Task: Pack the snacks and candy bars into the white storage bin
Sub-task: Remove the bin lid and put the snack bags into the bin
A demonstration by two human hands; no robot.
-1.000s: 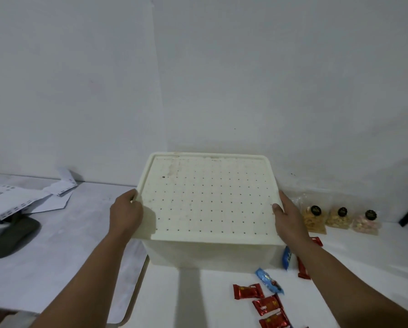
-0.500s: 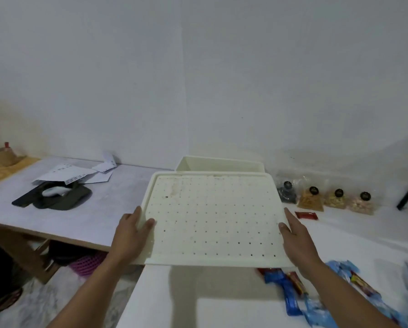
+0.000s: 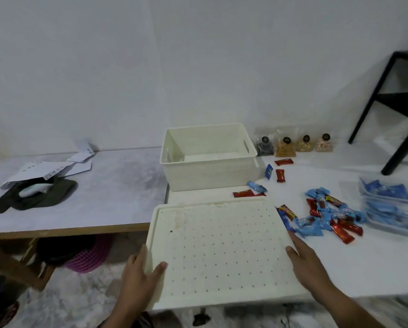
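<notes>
I see both hands on the perforated white lid (image 3: 219, 249), which fills the view at 6 o'clock, lying flat over the near edge of the white bench (image 3: 364, 263). My left hand (image 3: 136, 278) grips the lid's left rim, thumb curled over the top face and fingers out of sight beneath. My right hand (image 3: 309, 268) lies against the lid's right edge with fingers fairly straight, thumb resting on top; I cannot tell whether those fingers hook under the rim.

The white storage bin (image 3: 210, 171) stands uncovered at 12 o'clock from the lid, well apart from it, and what I can see of its inside holds nothing. Four small snack pouches (image 3: 295, 145) stand in a row at 3 o'clock of the bin, against the wall. Loose red and blue candy bars (image 3: 326, 216) lie heaped at 3 o'clock of the lid, with a few strays between that heap and the bin. Clear packs of blue-wrapped snacks (image 3: 387, 204) are stacked at the far right.

At 9 o'clock, a grey bench (image 3: 108, 185) carries white papers (image 3: 47, 170) and a dark cloth (image 3: 39, 197). A black stand (image 3: 397, 110) is at 2 o'clock.
</notes>
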